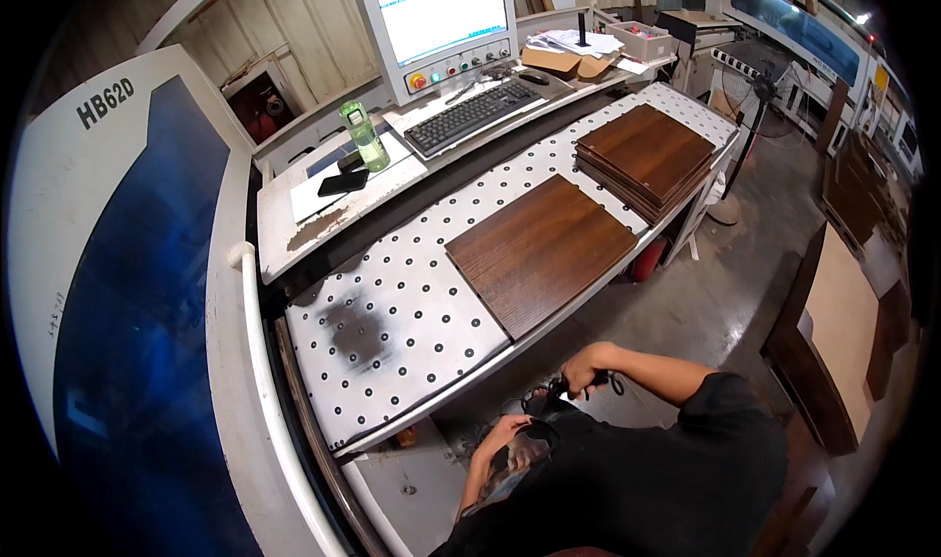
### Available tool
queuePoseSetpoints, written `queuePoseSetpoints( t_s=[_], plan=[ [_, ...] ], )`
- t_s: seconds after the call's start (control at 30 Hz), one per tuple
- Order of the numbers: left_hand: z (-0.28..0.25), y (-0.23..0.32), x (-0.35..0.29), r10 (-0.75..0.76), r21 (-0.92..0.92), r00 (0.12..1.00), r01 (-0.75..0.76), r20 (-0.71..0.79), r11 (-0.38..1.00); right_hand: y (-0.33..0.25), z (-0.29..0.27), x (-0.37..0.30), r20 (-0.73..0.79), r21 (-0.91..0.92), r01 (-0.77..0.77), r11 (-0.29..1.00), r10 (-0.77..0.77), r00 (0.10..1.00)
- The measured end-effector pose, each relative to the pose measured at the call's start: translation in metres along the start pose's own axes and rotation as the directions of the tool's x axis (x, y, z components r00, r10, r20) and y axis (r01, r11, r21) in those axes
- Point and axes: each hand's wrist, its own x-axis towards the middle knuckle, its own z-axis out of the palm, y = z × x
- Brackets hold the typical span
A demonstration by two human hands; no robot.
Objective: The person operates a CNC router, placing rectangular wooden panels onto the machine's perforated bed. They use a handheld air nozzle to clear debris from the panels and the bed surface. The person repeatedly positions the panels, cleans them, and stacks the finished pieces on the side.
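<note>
Wooden panel (pixel 539 248), panel stack (pixel 647 155), keyboard (pixel 472 114)

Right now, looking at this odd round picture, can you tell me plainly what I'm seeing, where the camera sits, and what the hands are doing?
The camera is worn on a person's head and looks down through a fisheye lens, so straight edges bend. The left hand and right hand are low, below the table edge, on a small dark object I cannot identify. Ahead is a white dotted machine table with one brown wood panel lying flat and a stack of panels beyond it. Behind stand a monitor, keyboard and green bottle.
</note>
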Motion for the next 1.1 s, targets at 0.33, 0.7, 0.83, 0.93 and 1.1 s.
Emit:
queuePoseSetpoints(
  t_s=[0.33,0.7,0.83,0.93,1.1],
  plan=[
    [-0.016,-0.059,-0.012,-0.336,0.173,0.939,0.321,0.067,0.931,-0.025,0.014,0.075,0.227,-0.026,-0.094,0.995,0.097,0.969],
    [-0.022,-0.035,-0.022,-0.368,-0.022,0.911,0.378,0.189,0.925,-0.030,-0.017,0.008,0.247,-0.077,0.085,0.993,-0.064,0.967],
    [-0.010,-0.020,-0.020,-0.316,-0.107,0.940,0.330,0.132,0.938,-0.030,-0.015,0.007,0.215,-0.158,0.091,0.983,-0.055,0.975],
    [-0.003,-0.004,-0.014,-0.290,-0.133,0.954,0.298,0.078,0.945,-0.031,-0.009,0.022,0.214,-0.208,0.097,0.973,-0.051,0.975],
    [-0.006,-0.018,-0.014,-0.272,-0.142,0.962,0.274,0.029,0.951,-0.028,0.013,0.082,0.281,-0.295,0.000,0.956,0.087,0.956]
  ],
)
